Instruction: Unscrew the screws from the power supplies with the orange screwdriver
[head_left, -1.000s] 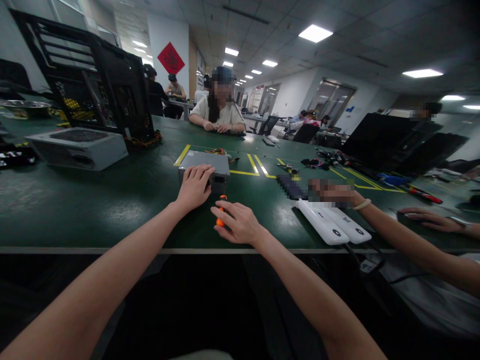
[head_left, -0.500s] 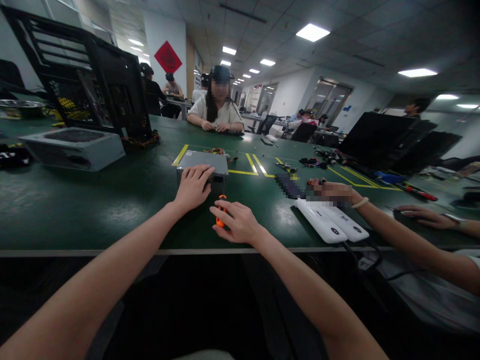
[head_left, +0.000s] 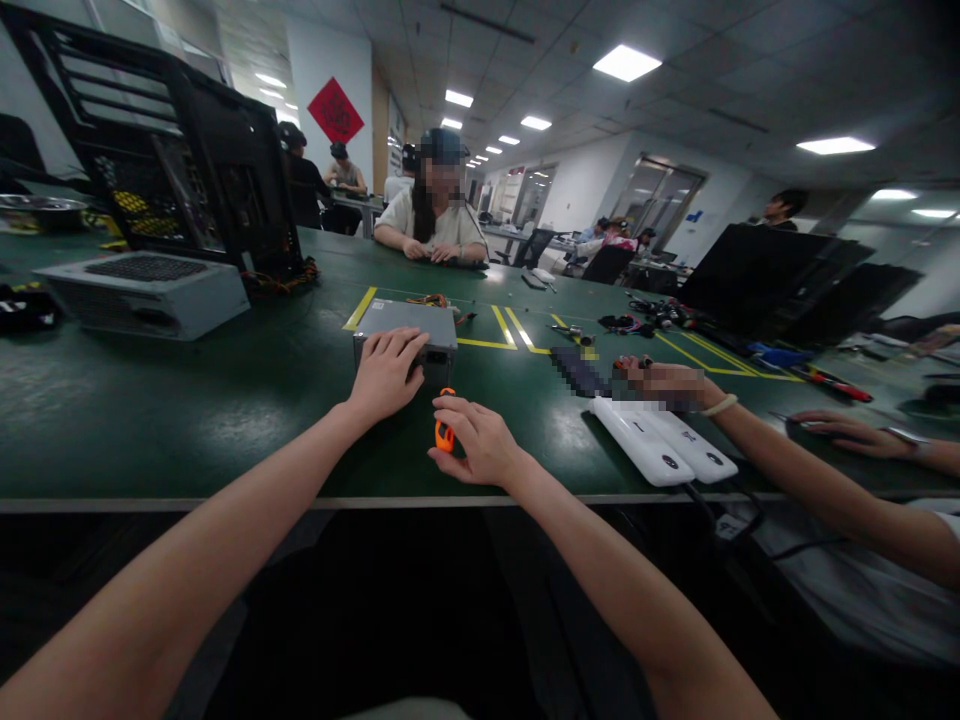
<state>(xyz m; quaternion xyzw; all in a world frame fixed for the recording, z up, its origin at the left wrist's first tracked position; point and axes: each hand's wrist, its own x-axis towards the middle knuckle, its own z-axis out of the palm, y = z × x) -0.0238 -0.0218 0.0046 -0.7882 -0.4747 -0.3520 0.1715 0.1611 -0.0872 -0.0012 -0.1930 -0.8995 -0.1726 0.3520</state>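
Observation:
A grey computer power supply [head_left: 401, 318] sits on the green table in front of me, its socket side facing me. My left hand [head_left: 388, 372] grips it, fingers across the top and thumb bent over the front face. Just to the right and nearer me, my right hand [head_left: 476, 442] holds an orange-and-black screwdriver [head_left: 445, 436] by its handle, between thumb and curled fingers. The handle is upright in view below the socket; its shaft and tip cannot be made out.
Another power supply [head_left: 150, 295] and an open black computer case [head_left: 195, 170] stand at the left. To the right, a co-worker's hand [head_left: 667, 385] is above white power banks [head_left: 649, 450]. Cables [head_left: 660, 313] lie farther back. Another person sits opposite.
The fingers of my right hand have drawn in around the screwdriver handle, which has shifted and turned slightly. My left hand and the power supply stay in place.

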